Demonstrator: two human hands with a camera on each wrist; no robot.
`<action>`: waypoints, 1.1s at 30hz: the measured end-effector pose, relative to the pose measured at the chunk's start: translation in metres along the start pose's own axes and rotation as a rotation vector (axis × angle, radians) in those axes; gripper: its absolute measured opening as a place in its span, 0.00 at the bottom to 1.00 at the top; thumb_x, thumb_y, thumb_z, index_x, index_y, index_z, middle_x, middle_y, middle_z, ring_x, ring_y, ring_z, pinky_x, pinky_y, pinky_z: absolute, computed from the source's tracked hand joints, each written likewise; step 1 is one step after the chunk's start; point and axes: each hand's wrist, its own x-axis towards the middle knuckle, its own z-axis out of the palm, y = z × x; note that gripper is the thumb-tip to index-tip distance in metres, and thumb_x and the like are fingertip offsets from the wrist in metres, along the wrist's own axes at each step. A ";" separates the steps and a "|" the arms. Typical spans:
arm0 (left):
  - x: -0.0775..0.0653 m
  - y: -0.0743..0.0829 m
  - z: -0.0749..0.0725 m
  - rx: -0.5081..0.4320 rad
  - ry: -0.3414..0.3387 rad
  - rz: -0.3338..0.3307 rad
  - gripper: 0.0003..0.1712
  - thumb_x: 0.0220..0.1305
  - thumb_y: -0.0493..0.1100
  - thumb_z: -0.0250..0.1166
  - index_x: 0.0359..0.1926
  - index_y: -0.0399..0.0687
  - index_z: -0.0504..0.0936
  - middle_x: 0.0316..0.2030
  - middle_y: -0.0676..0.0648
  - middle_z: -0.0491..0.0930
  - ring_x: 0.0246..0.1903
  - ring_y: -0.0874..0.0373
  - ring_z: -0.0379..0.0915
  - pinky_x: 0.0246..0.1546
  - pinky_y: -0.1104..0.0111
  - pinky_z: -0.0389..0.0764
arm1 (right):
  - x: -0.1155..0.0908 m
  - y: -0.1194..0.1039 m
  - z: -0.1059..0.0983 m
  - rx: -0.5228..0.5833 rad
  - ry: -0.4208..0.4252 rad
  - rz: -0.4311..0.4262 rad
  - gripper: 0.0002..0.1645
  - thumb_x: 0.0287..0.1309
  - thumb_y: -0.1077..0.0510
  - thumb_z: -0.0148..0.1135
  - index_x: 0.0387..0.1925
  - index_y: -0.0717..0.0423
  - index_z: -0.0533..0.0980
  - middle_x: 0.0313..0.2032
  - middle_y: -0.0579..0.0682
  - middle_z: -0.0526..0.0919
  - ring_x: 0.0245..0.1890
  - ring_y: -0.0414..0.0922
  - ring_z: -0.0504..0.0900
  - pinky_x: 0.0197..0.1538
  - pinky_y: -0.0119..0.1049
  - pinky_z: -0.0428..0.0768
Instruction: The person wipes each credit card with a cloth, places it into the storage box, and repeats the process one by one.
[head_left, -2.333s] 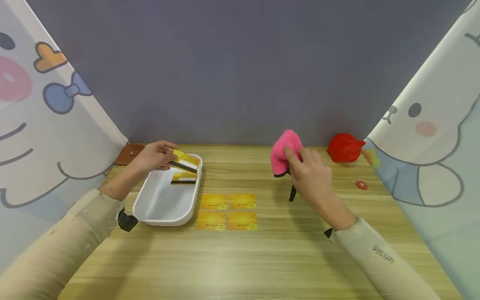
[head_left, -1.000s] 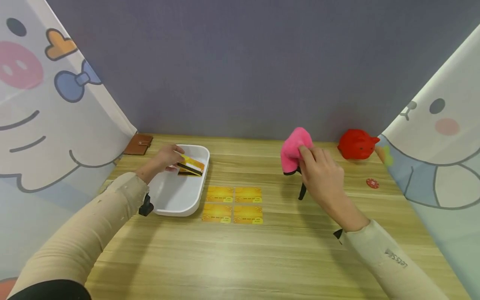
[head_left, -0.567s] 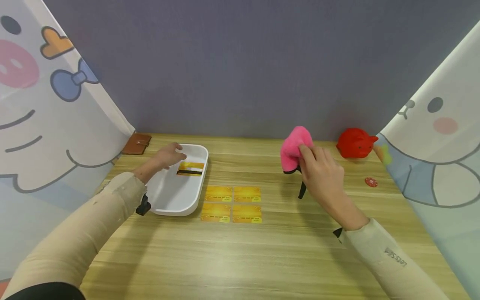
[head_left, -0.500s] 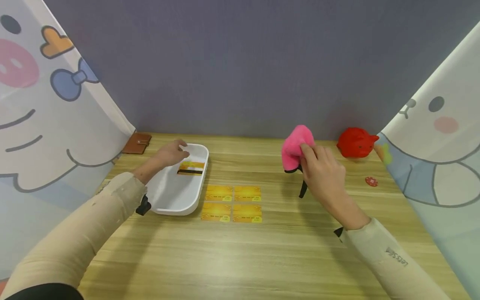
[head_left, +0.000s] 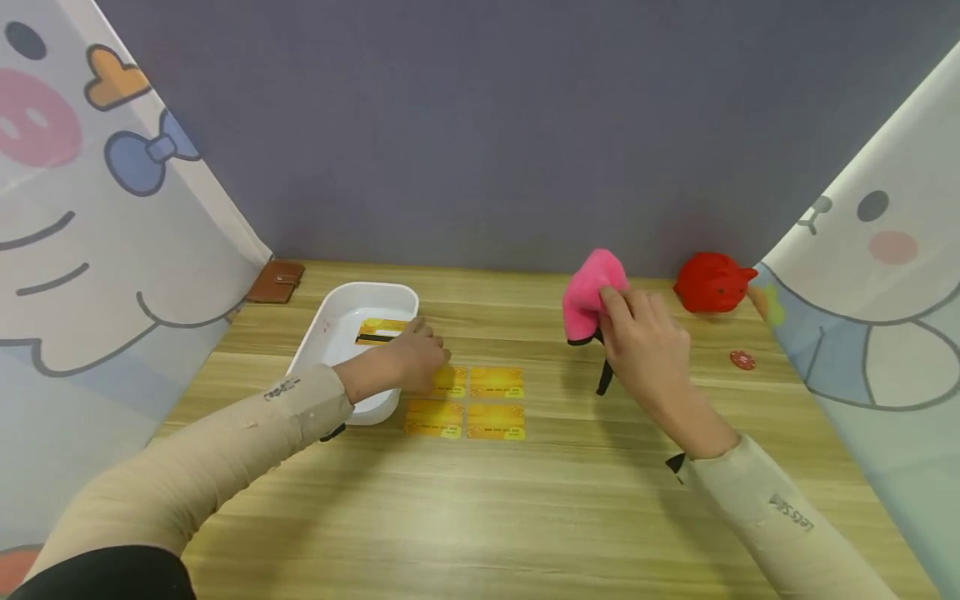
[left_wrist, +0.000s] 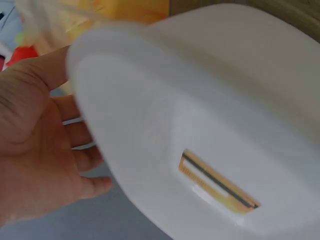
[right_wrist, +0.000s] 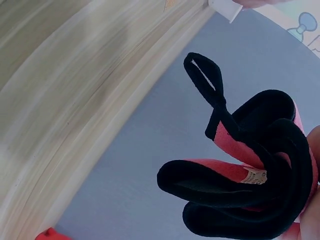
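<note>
Wooden tabletop [head_left: 465,508], pink cloth [head_left: 583,298] upright in right grip [head_left: 647,343], loop [head_left: 604,379] downward.

Right sleeve [head_left: 783,518]: "Lets", rest unclear. Left sleeve [head_left: 225,446], yellow cards [head_left: 496,422], label [right_wrist: 255,176] on pink cloth [head_left: 588,296]: illegible.

Bright pink cloth [head_left: 587,297] (black-edged), golden-yellow cards [head_left: 497,421], plain white tray [head_left: 330,342], red piggy bank [head_left: 711,284], brown wallet [head_left: 276,282]

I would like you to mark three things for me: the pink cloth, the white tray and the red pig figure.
Pink cloth [head_left: 583,296]: head view, on its pink side.
White tray [head_left: 335,340]: head view, on the bare floor inside it.
Red pig figure [head_left: 708,283]: head view, on the middle of its body.
</note>
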 end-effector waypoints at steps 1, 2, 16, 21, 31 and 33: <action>0.002 0.002 0.002 0.015 -0.012 -0.005 0.37 0.61 0.55 0.72 0.67 0.46 0.74 0.67 0.41 0.72 0.69 0.40 0.61 0.76 0.40 0.44 | 0.000 0.000 0.001 0.002 0.004 -0.001 0.13 0.63 0.62 0.64 0.49 0.59 0.80 0.37 0.60 0.84 0.36 0.59 0.81 0.22 0.55 0.79; 0.003 0.004 0.003 0.026 -0.022 -0.012 0.38 0.61 0.55 0.72 0.68 0.45 0.74 0.67 0.40 0.72 0.69 0.40 0.61 0.76 0.40 0.42 | -0.001 0.000 0.001 0.002 0.008 -0.003 0.13 0.63 0.62 0.64 0.49 0.59 0.80 0.38 0.60 0.84 0.36 0.59 0.81 0.22 0.55 0.79; 0.013 0.007 0.002 0.054 -0.077 -0.057 0.44 0.59 0.57 0.73 0.70 0.45 0.67 0.68 0.42 0.71 0.70 0.41 0.58 0.76 0.40 0.44 | -0.002 -0.003 0.004 0.012 0.018 -0.022 0.14 0.62 0.63 0.65 0.49 0.59 0.80 0.38 0.60 0.84 0.36 0.59 0.82 0.25 0.55 0.81; 0.012 0.005 0.003 0.000 -0.043 -0.050 0.43 0.57 0.55 0.75 0.68 0.46 0.67 0.64 0.43 0.74 0.68 0.42 0.60 0.76 0.42 0.46 | -0.002 -0.004 0.004 0.015 0.023 -0.028 0.14 0.61 0.63 0.65 0.49 0.59 0.80 0.38 0.61 0.84 0.35 0.60 0.82 0.24 0.55 0.81; 0.009 -0.003 -0.004 -0.243 -0.048 0.050 0.06 0.64 0.40 0.70 0.36 0.46 0.80 0.34 0.50 0.77 0.42 0.51 0.63 0.51 0.57 0.68 | -0.003 -0.004 0.005 0.016 0.015 -0.020 0.14 0.62 0.63 0.65 0.49 0.59 0.81 0.37 0.61 0.84 0.34 0.59 0.82 0.24 0.54 0.80; 0.010 -0.008 -0.008 -0.342 -0.046 0.105 0.18 0.65 0.38 0.68 0.25 0.48 0.68 0.24 0.52 0.62 0.33 0.54 0.58 0.39 0.63 0.62 | -0.003 -0.004 0.005 0.017 0.016 -0.017 0.14 0.62 0.63 0.65 0.49 0.59 0.81 0.37 0.61 0.84 0.34 0.59 0.82 0.24 0.54 0.80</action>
